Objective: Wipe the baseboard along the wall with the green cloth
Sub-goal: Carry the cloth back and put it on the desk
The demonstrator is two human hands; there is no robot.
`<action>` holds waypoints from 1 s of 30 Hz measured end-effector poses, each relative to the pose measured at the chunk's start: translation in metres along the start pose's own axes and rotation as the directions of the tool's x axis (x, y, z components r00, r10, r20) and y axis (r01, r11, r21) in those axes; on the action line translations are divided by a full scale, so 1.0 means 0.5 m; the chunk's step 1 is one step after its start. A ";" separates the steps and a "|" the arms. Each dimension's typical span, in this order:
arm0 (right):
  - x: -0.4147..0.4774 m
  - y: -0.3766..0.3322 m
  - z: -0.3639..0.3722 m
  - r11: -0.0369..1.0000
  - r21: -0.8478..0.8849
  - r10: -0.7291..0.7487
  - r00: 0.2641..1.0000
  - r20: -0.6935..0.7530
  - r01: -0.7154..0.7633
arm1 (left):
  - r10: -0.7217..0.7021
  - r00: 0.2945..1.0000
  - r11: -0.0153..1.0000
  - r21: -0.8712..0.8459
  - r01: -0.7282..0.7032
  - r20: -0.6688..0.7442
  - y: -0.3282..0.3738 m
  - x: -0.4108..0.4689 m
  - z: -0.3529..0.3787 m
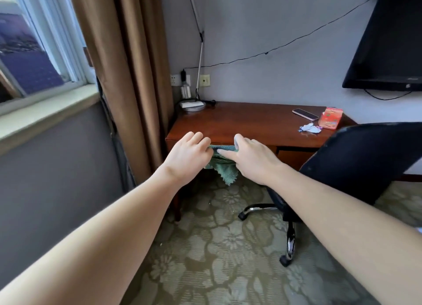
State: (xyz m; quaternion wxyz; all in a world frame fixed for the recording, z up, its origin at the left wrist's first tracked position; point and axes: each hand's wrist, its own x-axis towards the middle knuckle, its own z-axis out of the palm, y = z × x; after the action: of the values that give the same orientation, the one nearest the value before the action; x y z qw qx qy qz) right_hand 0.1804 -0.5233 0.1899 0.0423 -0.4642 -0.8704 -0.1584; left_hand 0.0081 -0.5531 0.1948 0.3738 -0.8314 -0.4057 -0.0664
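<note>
The green cloth [223, 166] hangs in the air between both hands, in front of the wooden desk's front edge. My left hand [187, 155] grips its left end with curled fingers. My right hand [250, 157] pinches its right end, and a loose corner dangles below. A strip of dark red baseboard [412, 177] shows at the wall's foot on the far right, behind the chair. Most of the baseboard is hidden by the desk and the chair.
A wooden desk [239, 122] stands against the wall with a phone [305, 114], an orange carton [330, 121] and a lamp base [193, 105]. A black swivel chair [356, 161] stands at right, brown curtains [127, 76] at left. The floor has patterned carpet [217, 247].
</note>
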 end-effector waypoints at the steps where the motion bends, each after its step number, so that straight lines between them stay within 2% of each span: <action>1: 0.042 0.023 0.028 1.000 0.005 -0.004 1.000 -0.008 0.004 | 0.001 0.999 1.000 0.004 -0.001 0.042 -0.015 0.028 0.043; 3: 0.129 0.072 0.078 0.999 0.047 0.002 1.000 0.006 -0.002 | -0.014 0.993 1.000 0.011 0.013 0.115 -0.052 0.091 0.126; 6: 0.255 0.141 0.126 0.988 0.154 0.033 0.999 0.003 -0.033 | -0.048 0.988 0.999 -0.010 0.050 0.147 -0.113 0.183 0.235; 8: 0.349 0.186 0.163 0.991 0.131 -0.006 1.000 0.001 0.006 | -0.075 0.982 0.997 -0.021 0.080 0.176 -0.154 0.240 0.309; 12: 0.516 0.250 0.248 0.986 0.167 0.027 1.000 -0.008 -0.025 | -0.081 0.968 0.995 -0.038 0.093 0.236 -0.225 0.317 0.466; 17: 0.712 0.307 0.396 0.997 0.076 -0.006 0.998 0.065 0.001 | -0.057 0.957 0.998 -0.022 0.066 0.286 -0.317 0.409 0.689; 22: 0.901 0.357 0.523 1.000 0.020 -0.014 0.983 0.183 0.010 | -0.029 0.935 0.993 -0.100 0.068 0.353 -0.401 0.496 0.901; 26: 0.955 0.368 0.576 1.000 0.017 -0.007 0.964 0.265 0.003 | 0.017 0.919 0.979 -0.192 0.064 0.393 -0.424 0.509 0.986; 30: 1.003 0.376 0.650 0.997 0.075 0.002 0.930 0.368 -0.032 | 0.045 0.866 0.949 -0.293 0.120 0.499 -0.436 0.515 1.103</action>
State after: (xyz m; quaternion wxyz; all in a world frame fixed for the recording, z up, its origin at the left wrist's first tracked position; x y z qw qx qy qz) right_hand 0.0750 0.0752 0.0378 -0.1013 -0.4912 -0.8645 -0.0333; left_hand -0.0855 0.0657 0.0325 0.1176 -0.8608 -0.4888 0.0798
